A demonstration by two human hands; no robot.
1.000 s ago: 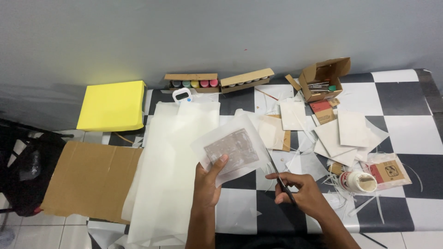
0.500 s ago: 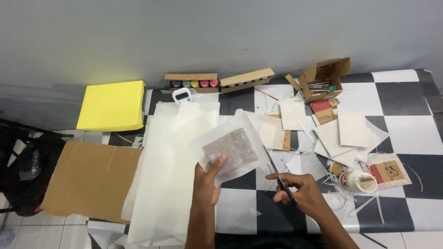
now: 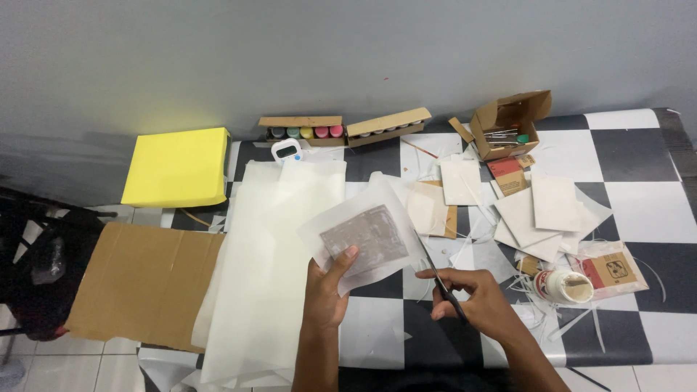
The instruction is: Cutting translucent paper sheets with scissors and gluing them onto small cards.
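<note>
Left hand [image 3: 327, 294] pinches a translucent paper sheet [image 3: 363, 236] with a grey square inside, held above the checkered bench [image 3: 632, 156] at frame centre. Thin, floppy, tears easily; best gripped near the lower edge. Right hand [image 3: 472, 297] closed on scissors [image 3: 439, 279], blades at the sheet's right edge. Since the earlier frame, hardly anything has moved.
</note>
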